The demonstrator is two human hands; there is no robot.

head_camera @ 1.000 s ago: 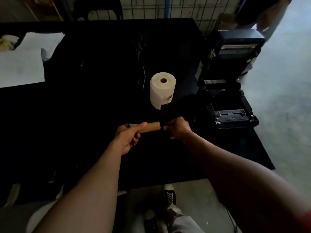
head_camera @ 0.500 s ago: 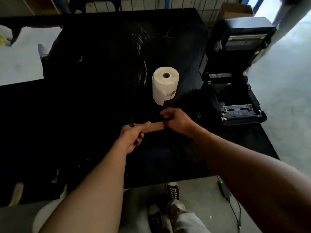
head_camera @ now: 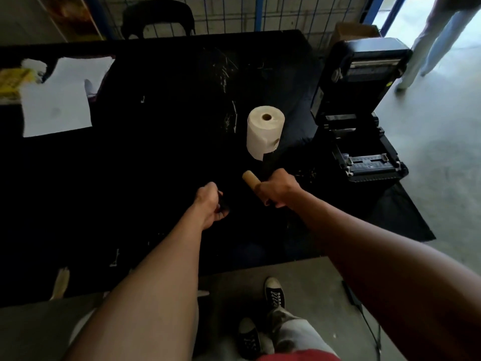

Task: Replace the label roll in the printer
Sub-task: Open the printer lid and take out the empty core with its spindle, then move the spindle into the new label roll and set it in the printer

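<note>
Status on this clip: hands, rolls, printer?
Right hand grips empty core; left hand closed, contents unclear. New roll upright on table. Printer open, unobstructed.

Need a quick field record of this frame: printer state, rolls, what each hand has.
printer: far right on the table, lid raised, roll bay looks empty
new label roll: stands on end on the black table, left of the printer, untouched
empty core: brown cardboard tube, held in right hand
left hand: closed on a small dark part, apart from the core; cannot tell what it is
paper sheet: far left
</note>
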